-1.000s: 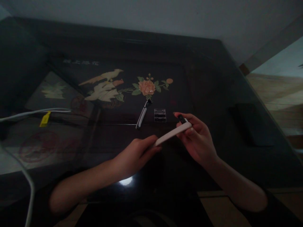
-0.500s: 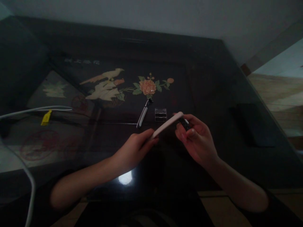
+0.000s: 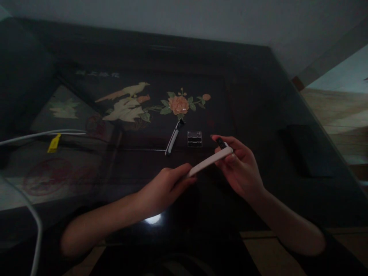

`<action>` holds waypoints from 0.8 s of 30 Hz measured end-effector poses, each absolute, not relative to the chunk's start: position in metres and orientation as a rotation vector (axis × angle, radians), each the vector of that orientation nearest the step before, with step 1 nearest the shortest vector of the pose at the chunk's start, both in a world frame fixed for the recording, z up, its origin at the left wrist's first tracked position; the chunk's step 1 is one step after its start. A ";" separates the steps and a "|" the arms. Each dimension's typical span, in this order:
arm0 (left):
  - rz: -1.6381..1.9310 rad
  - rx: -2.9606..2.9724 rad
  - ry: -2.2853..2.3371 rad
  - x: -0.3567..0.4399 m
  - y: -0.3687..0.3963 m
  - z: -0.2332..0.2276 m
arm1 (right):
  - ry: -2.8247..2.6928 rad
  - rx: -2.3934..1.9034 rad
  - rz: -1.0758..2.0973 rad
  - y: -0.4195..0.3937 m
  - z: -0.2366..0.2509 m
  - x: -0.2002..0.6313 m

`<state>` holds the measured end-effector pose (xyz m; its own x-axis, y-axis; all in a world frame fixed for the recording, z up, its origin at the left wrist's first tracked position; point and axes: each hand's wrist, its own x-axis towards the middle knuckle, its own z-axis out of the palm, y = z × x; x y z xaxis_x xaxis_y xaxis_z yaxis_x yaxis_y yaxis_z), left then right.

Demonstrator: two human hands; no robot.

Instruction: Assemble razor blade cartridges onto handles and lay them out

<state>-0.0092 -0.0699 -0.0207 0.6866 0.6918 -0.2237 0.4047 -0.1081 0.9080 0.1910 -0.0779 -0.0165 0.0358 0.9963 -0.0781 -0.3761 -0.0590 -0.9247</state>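
Head view: dim light, both hands held above a dark glossy table (image 3: pixel 258 96) w/ inlaid bird-and-flower decor.
Left hand (image 3: pixel 165 188): fingers pressed together around near end of a white handle (image 3: pixel 208 163), thumb on top; handle slants up to the right, clear of the table.
Right hand (image 3: pixel 240 168): fingers curled, pinching a small black part (image 3: pixel 220 143) right at the handle's far tip; tip rests against the fingers.
On table: a second white-and-black razor-like tool (image 3: pixel 173 138) lying flat, just beside a small clear case (image 3: pixel 194 138); both well apart from the hands, behind them.
Left edge: white cable (image 3: pixel 43 134) w/ yellow tag (image 3: pixel 54 143).
Right side: dark flat object (image 3: pixel 306 149), too dim to ID.
Risk 1: black part is tiny, held by fingertips only; a slip would prob drop it onto dark glossy top where it's hard to spot.
Risk 2: if part has a blade edge (can't tell), squeezing harder could nick a finger.
Risk 3: handle held only at its end, so the tip may wobble and miss the part.
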 end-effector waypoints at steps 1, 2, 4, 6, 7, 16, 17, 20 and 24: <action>0.314 1.735 0.888 -0.009 -0.070 -0.021 | -0.842 -0.988 1.382 -0.078 -0.016 0.191; 0.320 1.734 0.894 -0.009 -0.069 -0.021 | -0.834 -0.987 1.381 -0.078 -0.016 0.191; 0.333 1.726 0.914 -0.010 -0.068 -0.022 | -0.827 -0.981 1.374 -0.078 -0.016 0.190; 0.339 1.717 0.932 -0.010 -0.068 -0.022 | -0.820 -0.972 1.371 -0.078 -0.015 0.190; 0.342 1.715 0.941 -0.010 -0.067 -0.023 | -0.817 -0.968 1.375 -0.078 -0.015 0.190; 0.385 1.711 0.990 -0.012 -0.063 -0.023 | -0.810 -0.920 1.400 -0.081 -0.018 0.190; 0.386 1.709 0.979 -0.011 -0.063 -0.023 | -0.810 -0.923 1.401 -0.081 -0.018 0.190; 0.373 1.703 0.934 -0.011 -0.065 -0.023 | -0.825 -0.956 1.393 -0.081 -0.016 0.189; 0.343 1.702 0.905 -0.012 -0.069 -0.023 | -0.858 -0.976 1.356 -0.079 -0.014 0.190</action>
